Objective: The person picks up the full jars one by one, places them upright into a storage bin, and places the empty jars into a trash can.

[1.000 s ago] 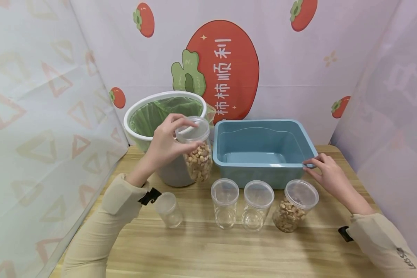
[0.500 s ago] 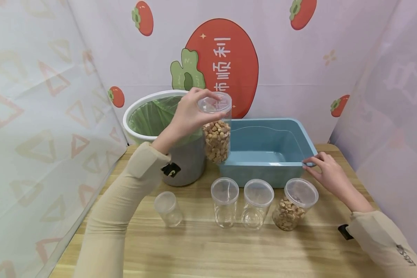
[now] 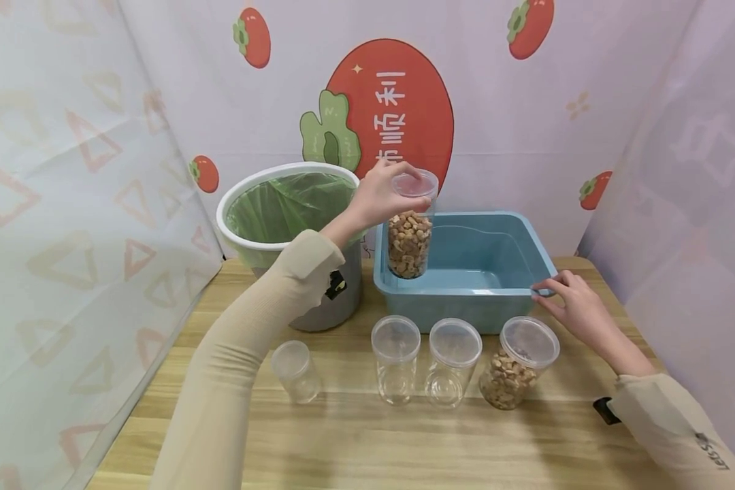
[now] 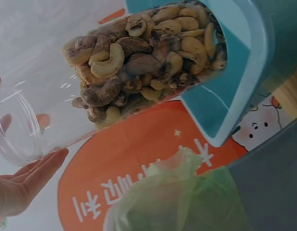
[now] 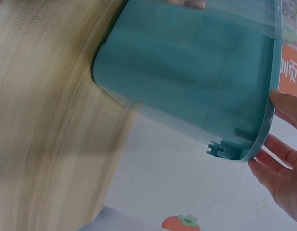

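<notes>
My left hand point(image 3: 381, 195) grips a clear lidded jar point(image 3: 409, 246) by its top, thumb in front and fingers over the lid. The jar hangs upright over the left end of a blue plastic basin point(image 3: 453, 292). Cashews point(image 4: 148, 62) fill its lower part in the left wrist view. At the basin's front right corner, my right hand point(image 3: 578, 306) pinches the rim between thumb and fingers. The right wrist view shows that hand point(image 5: 283, 168) around the rim, beside the basin's wall point(image 5: 163, 82).
A grey bin point(image 3: 337, 303) with a green liner point(image 3: 294, 204) stands left of the basin. In front are two clear lidded jars point(image 3: 397, 367) point(image 3: 450, 371), a nut-filled jar point(image 3: 508, 381) and a smaller jar point(image 3: 299, 374) on the wooden table point(image 3: 367, 449).
My left hand has carried the cashew jar rightward, from in front of the bin to over the basin's left end. My right hand has stayed on the rim.
</notes>
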The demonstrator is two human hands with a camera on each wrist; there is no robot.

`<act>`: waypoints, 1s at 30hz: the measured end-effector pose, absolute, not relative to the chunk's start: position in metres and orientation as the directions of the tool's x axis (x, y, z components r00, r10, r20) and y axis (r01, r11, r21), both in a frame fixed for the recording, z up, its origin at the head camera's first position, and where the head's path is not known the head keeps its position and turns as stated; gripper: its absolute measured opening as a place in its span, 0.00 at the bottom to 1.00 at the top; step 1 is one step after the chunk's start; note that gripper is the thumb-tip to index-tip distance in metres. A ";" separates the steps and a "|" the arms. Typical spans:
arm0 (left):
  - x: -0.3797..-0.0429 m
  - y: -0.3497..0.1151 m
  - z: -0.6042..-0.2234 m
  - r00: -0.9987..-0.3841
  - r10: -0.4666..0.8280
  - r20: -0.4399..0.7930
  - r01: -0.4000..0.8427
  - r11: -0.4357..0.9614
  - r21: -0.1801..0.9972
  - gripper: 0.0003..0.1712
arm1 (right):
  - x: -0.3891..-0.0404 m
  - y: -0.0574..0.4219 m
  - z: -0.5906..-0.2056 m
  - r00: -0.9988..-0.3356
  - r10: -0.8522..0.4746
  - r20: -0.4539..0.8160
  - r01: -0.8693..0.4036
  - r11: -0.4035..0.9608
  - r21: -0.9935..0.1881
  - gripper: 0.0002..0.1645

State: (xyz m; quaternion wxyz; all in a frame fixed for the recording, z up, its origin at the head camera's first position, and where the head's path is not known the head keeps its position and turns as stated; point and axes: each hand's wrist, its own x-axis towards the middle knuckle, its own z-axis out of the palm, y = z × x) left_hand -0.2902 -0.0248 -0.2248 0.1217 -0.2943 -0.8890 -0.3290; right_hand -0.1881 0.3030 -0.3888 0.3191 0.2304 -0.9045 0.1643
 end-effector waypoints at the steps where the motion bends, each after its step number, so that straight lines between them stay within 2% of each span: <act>1: -0.292 -0.023 -0.227 -0.801 0.445 0.400 0.598 0.614 0.515 0.23 | -0.188 0.303 -0.389 -0.692 -0.313 0.651 -0.520 0.841 -0.149 0.15; 13: -0.313 -0.012 -0.268 -0.809 0.485 0.330 0.587 0.645 0.490 0.22 | -0.187 0.303 -0.387 -0.715 -0.300 0.631 -0.502 0.849 -0.165 0.14; 23: -0.315 -0.007 -0.303 -0.808 0.521 0.275 0.577 0.605 0.548 0.23 | -0.186 0.303 -0.389 -0.689 -0.307 0.657 -0.518 0.842 -0.150 0.16; 30: -0.316 -0.006 -0.321 -0.824 0.531 0.197 0.536 0.621 0.571 0.24 | -0.187 0.303 -0.388 -0.700 -0.304 0.646 -0.511 0.845 -0.156 0.16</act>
